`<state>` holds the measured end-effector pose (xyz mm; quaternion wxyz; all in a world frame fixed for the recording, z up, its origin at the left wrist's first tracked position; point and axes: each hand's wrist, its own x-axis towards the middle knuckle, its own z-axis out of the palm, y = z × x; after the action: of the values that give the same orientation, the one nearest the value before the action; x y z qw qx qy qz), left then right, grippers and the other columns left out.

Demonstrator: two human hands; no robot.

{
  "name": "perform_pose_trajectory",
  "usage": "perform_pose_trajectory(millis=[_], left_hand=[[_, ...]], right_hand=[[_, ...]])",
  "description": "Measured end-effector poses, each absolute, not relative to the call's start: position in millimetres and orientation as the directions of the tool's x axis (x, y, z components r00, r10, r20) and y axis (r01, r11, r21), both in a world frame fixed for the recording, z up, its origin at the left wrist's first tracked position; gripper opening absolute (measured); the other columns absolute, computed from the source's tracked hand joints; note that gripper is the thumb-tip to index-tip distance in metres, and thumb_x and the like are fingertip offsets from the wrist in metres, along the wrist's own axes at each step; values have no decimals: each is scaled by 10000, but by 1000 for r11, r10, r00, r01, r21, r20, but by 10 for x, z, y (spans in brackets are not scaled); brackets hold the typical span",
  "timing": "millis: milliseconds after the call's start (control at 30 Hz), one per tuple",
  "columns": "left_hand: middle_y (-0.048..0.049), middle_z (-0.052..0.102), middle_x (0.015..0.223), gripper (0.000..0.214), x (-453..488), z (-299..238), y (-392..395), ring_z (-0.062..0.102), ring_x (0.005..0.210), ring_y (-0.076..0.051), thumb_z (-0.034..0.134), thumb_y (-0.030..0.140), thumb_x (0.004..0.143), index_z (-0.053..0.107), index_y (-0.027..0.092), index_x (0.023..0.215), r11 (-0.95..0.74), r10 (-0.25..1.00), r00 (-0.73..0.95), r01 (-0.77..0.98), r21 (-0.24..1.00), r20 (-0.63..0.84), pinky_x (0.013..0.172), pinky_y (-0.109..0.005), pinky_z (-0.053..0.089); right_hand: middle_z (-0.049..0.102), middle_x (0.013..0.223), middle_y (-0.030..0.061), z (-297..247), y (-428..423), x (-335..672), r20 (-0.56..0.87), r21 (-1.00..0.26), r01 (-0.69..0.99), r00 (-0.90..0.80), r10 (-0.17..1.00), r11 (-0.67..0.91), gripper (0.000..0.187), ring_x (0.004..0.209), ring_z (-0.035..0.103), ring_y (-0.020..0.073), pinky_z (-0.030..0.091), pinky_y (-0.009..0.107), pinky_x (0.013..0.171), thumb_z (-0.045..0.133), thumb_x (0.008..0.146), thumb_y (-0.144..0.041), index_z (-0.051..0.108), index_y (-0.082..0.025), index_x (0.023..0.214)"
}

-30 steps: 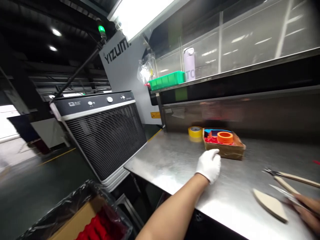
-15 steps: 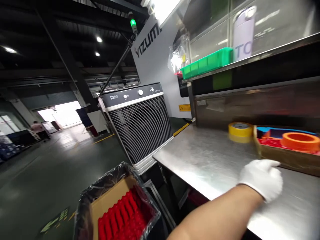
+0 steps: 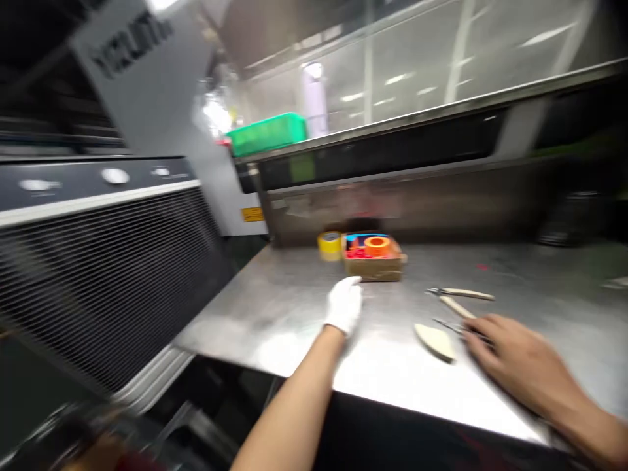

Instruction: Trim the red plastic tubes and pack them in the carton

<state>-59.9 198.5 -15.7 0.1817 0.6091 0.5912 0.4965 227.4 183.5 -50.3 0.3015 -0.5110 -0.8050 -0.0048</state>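
Right of the cardboard box (image 3: 373,264), a hand can pass along the back of the stainless worktop (image 3: 279,307), behind the wooden-handled tool (image 3: 461,294). In front of the box, the gloved left hand (image 3: 344,304) sits just beside it, leaving only a narrow gap. The yellow tape roll (image 3: 330,246) stands just left of the box, and the steel back panel (image 3: 392,209) closes off its rear. Further right, the bare right hand (image 3: 520,360), a second tool (image 3: 456,307) and a beige wedge (image 3: 434,341) block the front of the worktop.

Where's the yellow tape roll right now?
In the head view, the yellow tape roll stands at the back of the stainless steel bench, just left of the brown cardboard tray.
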Motion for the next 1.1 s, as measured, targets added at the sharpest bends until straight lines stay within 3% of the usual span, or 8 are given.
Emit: perform_pose_trajectory(millis=[100,200,333,433,700,1100], left_hand=[[-90,620,1168,278,-610,-171,2138,603,1015,-216,548,351,896,609,180,1106,-244,917,-163,492,836,364,895,-453,488],[-62,658,1002,322,-598,-198,2236,634,859,-187,533,387,900,598,157,1115,-229,929,-156,469,853,335,823,-425,510],[-42,668,909,342,-557,-171,2240,624,733,-159,514,383,903,590,150,1141,-195,936,-174,466,863,305,789,-399,506],[-37,684,903,351,-537,-115,2234,625,721,-166,499,352,872,607,167,1150,-162,940,-188,488,858,284,819,-388,489],[-39,708,912,498,-560,-83,2307,652,766,-231,486,481,761,614,201,1152,-118,950,-187,524,844,249,774,-376,499],[-42,701,845,412,-553,-52,2322,642,735,-245,491,430,769,637,201,1079,-109,951,-194,519,848,241,748,-410,500]], right_hand=[[609,939,106,-412,1865,2324,458,-250,882,-256,851,399,220,881,547,235,379,361,781,450,899,-258,654,-189,947],[611,948,68,-342,1908,2290,442,-240,907,-215,871,346,223,903,529,215,351,332,792,448,912,-242,657,-205,982],[611,961,76,-261,1859,2292,442,-259,921,-156,884,292,216,948,503,220,316,335,825,452,935,-231,648,-185,1013],[606,976,76,-218,1835,2319,436,-268,923,-139,889,276,201,962,495,220,315,339,841,468,939,-242,641,-174,1018],[587,991,40,-186,1876,2370,433,-271,924,-134,891,271,152,970,508,219,362,384,869,499,933,-241,617,-159,983],[592,983,40,-151,1874,2394,430,-199,955,-118,895,222,177,964,548,211,434,402,860,542,937,-306,608,-153,997]])
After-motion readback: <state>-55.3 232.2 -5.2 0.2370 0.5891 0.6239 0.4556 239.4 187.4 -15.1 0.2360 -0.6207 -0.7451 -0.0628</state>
